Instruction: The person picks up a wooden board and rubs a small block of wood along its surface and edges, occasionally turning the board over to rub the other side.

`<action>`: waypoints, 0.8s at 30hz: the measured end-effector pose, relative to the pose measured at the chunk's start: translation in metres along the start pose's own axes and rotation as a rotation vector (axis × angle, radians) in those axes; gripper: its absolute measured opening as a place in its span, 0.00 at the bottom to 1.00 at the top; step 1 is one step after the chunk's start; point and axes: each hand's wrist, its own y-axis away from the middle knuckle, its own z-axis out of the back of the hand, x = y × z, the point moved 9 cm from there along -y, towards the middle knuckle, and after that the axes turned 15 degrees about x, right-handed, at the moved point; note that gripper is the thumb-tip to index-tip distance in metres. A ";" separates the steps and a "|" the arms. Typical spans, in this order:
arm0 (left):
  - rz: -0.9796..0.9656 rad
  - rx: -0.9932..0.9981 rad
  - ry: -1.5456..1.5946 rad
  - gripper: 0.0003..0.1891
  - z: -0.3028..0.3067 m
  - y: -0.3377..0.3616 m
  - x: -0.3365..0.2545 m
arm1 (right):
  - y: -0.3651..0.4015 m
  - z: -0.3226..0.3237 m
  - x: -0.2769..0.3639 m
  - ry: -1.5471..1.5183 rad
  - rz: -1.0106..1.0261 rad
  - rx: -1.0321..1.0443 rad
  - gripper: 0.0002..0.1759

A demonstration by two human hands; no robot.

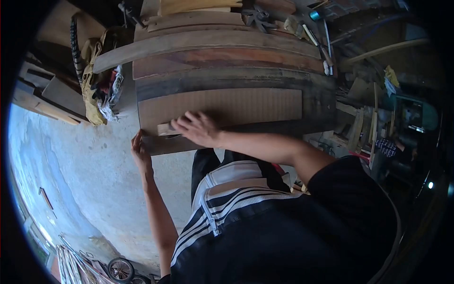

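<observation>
A brown corrugated cardboard sheet [255, 105] lies flat on the dark wooden workbench [318, 106]. My left hand [138, 146] is at the left front corner, its fingers closed together at the edge of the cardboard. Over the front left part of the sheet, my right hand [197, 130] rests palm down with its fingers around a small light wooden block [163, 129]. One end of the block sticks out to the left of the fingertips. My palm and fingers hide the rest of it.
Long boards [208, 42] lie across the back of the bench. Hand tools [260, 18] sit at its far side. Sacks [94, 90] hang at the left. Scrap wood [357, 128] is piled at the right, near another person [388, 147]. A wheel [120, 270] is on the floor.
</observation>
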 end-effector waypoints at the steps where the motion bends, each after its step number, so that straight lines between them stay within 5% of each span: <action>1: -0.031 0.021 0.033 0.26 0.002 -0.004 0.008 | -0.026 -0.004 0.019 0.001 -0.006 -0.003 0.26; 4: -0.032 0.000 -0.239 0.18 0.003 -0.006 0.000 | -0.044 -0.005 0.031 -0.003 0.010 -0.051 0.26; 8: 0.078 -0.006 -0.510 0.18 -0.001 -0.012 -0.022 | 0.049 0.015 -0.046 -0.049 -0.098 -0.076 0.32; 11: 0.231 -0.008 -0.842 0.27 -0.031 -0.006 -0.082 | 0.180 0.029 -0.143 0.127 -0.468 0.023 0.37; 15: 0.241 -0.060 -1.143 0.35 -0.046 -0.006 -0.086 | 0.321 0.047 -0.242 0.194 -0.828 0.089 0.38; 18: 0.192 -0.115 -1.211 0.39 -0.049 -0.007 -0.089 | 0.308 0.039 -0.236 0.166 -0.757 0.044 0.38; 20: 0.344 -0.003 -1.092 0.43 -0.048 -0.012 -0.080 | 0.259 0.035 -0.209 0.156 -0.762 -0.027 0.35; 24: 0.239 -0.059 -1.059 0.42 -0.044 -0.015 -0.072 | 0.139 0.024 -0.135 0.037 -0.505 -0.097 0.33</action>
